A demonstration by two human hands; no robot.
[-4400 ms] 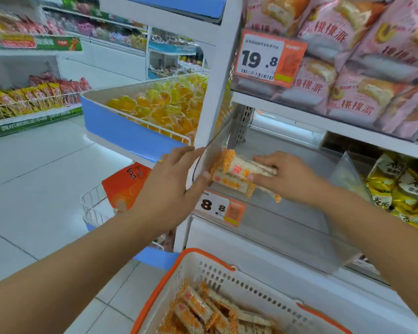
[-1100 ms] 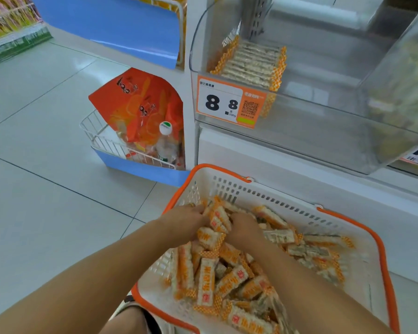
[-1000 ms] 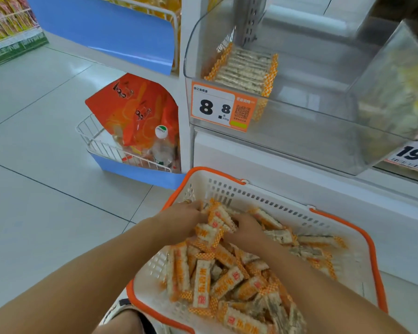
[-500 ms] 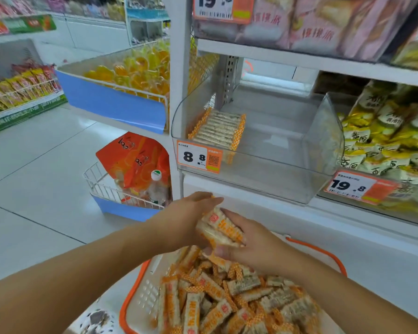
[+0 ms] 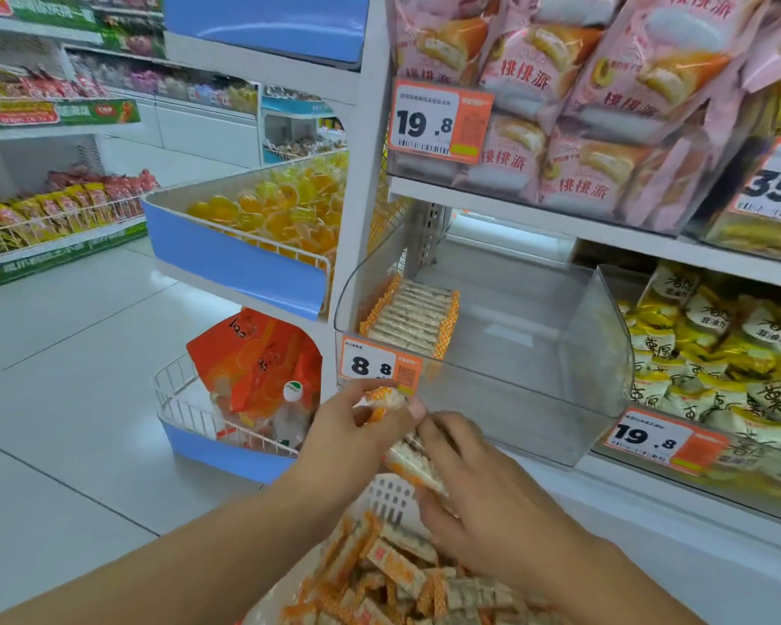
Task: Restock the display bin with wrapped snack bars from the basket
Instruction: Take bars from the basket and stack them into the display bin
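Orange-edged snack bars (image 5: 413, 466) gripped between left hand (image 5: 357, 437) and right hand (image 5: 479, 493), count hidden, basket (image 5: 386, 496) mostly cut off

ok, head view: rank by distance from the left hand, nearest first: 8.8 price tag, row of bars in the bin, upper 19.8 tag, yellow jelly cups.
From the left hand:
1. 8.8 price tag, just above the fingers.
2. Row of bars, in the bin's left end, behind that tag.
3. Jelly cups, up and left.
4. Upper 19.8 tag, on the shelf above.
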